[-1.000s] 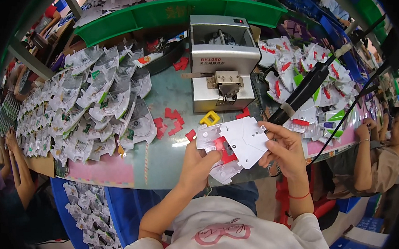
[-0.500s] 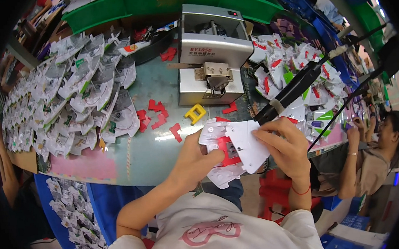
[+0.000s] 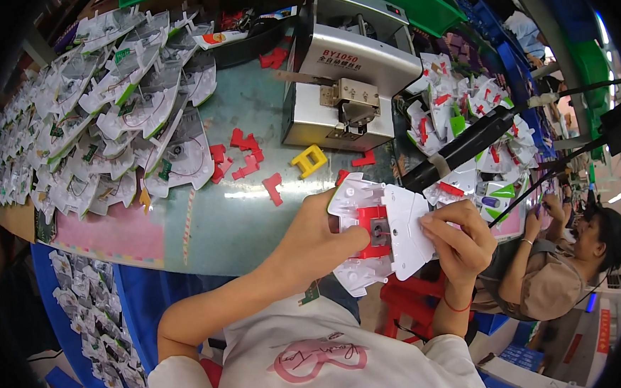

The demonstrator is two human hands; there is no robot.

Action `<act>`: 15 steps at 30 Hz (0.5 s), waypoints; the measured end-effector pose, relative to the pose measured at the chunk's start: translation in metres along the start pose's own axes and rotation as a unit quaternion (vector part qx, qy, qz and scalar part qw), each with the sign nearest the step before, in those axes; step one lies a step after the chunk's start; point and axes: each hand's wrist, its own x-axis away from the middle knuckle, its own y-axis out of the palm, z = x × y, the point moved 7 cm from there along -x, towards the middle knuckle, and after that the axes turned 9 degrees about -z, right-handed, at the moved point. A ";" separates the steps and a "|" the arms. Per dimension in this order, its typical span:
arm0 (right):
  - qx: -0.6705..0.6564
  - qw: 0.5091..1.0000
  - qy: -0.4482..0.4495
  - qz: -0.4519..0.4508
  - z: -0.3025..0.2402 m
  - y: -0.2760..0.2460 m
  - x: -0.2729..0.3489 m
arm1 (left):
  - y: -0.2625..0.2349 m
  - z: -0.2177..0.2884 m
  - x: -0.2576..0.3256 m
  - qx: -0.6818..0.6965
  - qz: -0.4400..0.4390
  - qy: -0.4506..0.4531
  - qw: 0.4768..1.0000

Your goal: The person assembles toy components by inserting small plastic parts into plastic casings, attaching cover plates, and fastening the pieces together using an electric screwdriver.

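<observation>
My left hand (image 3: 320, 236) grips a white plastic housing (image 3: 356, 190) over the table's front edge, its thumb pressing on a red plastic insert (image 3: 374, 218) in the middle. A dark square part with a small metal piece shows inside that insert. On the housing's right side lies a flat white plastic cover (image 3: 411, 232), pinched at its right edge between the thumb and fingers of my right hand (image 3: 461, 242). Below my left forearm a small green circuit board (image 3: 309, 294) hangs. Just beyond my right hand is a black electric screwdriver (image 3: 461, 149) with a cable.
A silver screw-feeding machine (image 3: 349, 63) stands at the back. White housings (image 3: 120, 99) pile up on the left, finished-looking white-green ones (image 3: 499, 189) on the right. Red pieces (image 3: 273, 189) and a yellow frame (image 3: 309, 161) lie between. A blue bin (image 3: 128, 290) holds parts; a co-worker (image 3: 549, 265) sits right.
Both hands have shifted slightly right with the housing, which has turned more upright. The white cover has moved right against it, uncovering more of the red insert. The whole view has tilted.
</observation>
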 end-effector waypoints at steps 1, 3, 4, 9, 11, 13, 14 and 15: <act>-0.001 1.000 0.001 -0.001 0.000 0.001 0.001 | 0.000 0.000 0.000 0.001 0.005 -0.001 1.000; -0.005 1.000 0.004 0.002 0.001 0.001 0.002 | 0.000 0.000 -0.001 0.002 0.006 0.004 1.000; -0.007 1.000 0.005 0.001 0.001 0.002 0.002 | 0.000 0.000 -0.001 0.003 0.007 0.010 1.000; 0.036 0.999 -0.013 -0.030 -0.003 0.006 -0.002 | -0.005 -0.007 -0.005 -0.014 0.009 0.021 1.000; 0.044 0.998 -0.012 -0.040 -0.003 0.008 -0.001 | -0.007 -0.010 -0.006 -0.026 0.007 0.026 0.999; 0.054 0.997 -0.011 -0.049 -0.003 0.007 -0.001 | -0.006 -0.011 -0.006 -0.026 0.000 0.028 0.999; 0.050 0.997 -0.013 -0.057 -0.003 0.006 -0.001 | -0.006 -0.010 -0.006 -0.026 0.000 0.027 0.999; 0.047 0.997 -0.014 -0.064 -0.003 0.006 -0.002 | -0.005 -0.011 -0.006 -0.023 0.002 0.019 1.000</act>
